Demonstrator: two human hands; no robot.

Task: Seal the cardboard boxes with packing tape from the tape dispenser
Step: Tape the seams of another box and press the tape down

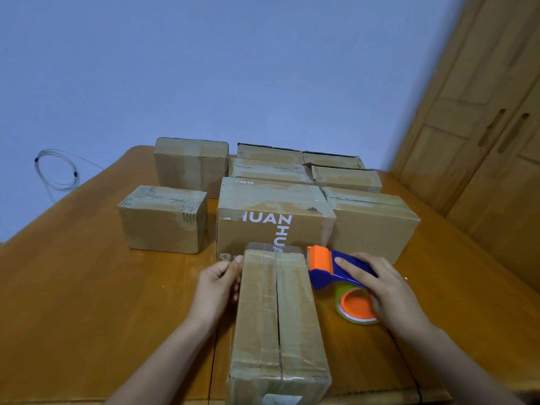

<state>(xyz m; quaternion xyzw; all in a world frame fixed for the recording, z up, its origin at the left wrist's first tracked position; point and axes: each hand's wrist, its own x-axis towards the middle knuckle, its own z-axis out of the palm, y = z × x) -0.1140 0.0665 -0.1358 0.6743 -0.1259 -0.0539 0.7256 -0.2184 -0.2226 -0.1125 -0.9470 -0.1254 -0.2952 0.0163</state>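
A long cardboard box (pixel 277 320) lies lengthwise in front of me on the wooden table (pixel 87 287), its two top flaps meeting in a centre seam. A loose end of clear tape (pixel 273 248) stands up at its far edge. My left hand (pixel 216 287) holds the box's far left side, fingers curled against the cardboard. My right hand (pixel 385 290) grips the blue and orange tape dispenser (pixel 336 271), which rests on the table just right of the box. Its tape roll (pixel 355 306) has an orange core.
Several taped cardboard boxes stand behind: one printed "HUAN" (pixel 274 217) directly beyond the long box, a small one (pixel 163 219) to the left, a larger one (pixel 371 220) to the right. A coiled cable (pixel 57 171) hangs on the blue wall. A wooden cabinet (pixel 482 127) stands right.
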